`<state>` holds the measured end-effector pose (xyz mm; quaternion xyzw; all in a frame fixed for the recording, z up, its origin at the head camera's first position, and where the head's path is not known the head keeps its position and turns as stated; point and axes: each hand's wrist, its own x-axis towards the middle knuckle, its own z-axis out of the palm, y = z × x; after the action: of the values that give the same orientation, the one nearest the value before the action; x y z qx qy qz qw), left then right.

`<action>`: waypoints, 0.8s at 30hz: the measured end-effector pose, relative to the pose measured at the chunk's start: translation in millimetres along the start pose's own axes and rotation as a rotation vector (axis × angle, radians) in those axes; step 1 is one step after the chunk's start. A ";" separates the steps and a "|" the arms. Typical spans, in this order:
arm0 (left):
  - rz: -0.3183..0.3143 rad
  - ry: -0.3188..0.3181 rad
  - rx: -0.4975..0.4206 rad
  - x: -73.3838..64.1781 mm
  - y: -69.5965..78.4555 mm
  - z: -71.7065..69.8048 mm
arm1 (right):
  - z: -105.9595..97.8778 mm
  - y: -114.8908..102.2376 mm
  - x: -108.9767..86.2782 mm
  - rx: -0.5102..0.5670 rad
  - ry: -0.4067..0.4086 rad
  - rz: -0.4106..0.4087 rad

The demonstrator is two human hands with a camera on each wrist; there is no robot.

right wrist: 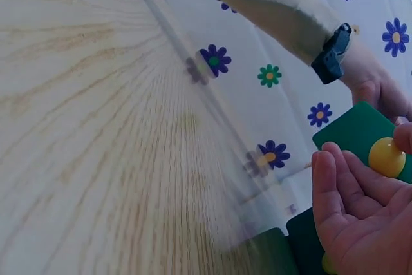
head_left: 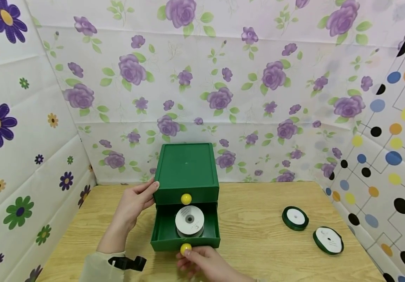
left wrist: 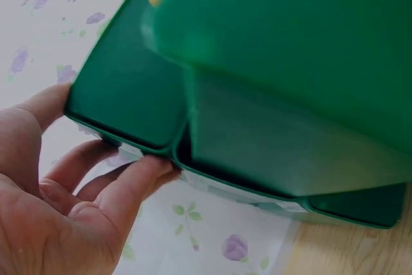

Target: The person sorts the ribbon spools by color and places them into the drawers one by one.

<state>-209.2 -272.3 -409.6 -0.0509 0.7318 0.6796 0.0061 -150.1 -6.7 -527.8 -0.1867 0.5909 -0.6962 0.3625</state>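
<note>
A green drawer cabinet (head_left: 186, 166) with round yellow knobs stands on the table. Its lower drawer (head_left: 163, 231) in the head view is pulled out and holds a white-faced spool (head_left: 187, 220). At the cabinet's left side, my left hand (head_left: 132, 205) grips the front corner, thumb at the top edge and fingers against the side wall. My right hand (head_left: 211, 263) pinches the drawer's yellow knob (head_left: 186, 248) between thumb and fingers. In the left wrist view, the drawer (left wrist: 283, 120) juts out between two other green fronts.
Two spools of dark green ribbon lie on the table at the right, one farther back (head_left: 295, 218) and one nearer (head_left: 328, 240). A floral cloth (head_left: 244, 98) hangs behind the wooden table (head_left: 255, 219), with patterned cloths at both sides.
</note>
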 end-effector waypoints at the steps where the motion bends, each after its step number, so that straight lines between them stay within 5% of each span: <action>1: -0.003 -0.001 0.001 0.1 0.3 0.1 | -0.3 0.1 0.3 -0.003 0.007 -0.011; 24: 0.012 -0.001 -0.022 1.0 0.6 -1.0 | -6.8 -7.1 19.5 -0.022 0.091 -0.076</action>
<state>-210.2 -273.3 -409.0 -0.0460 0.7246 0.6877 0.0019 -169.9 -15.8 -525.9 -0.1810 0.6069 -0.7106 0.3066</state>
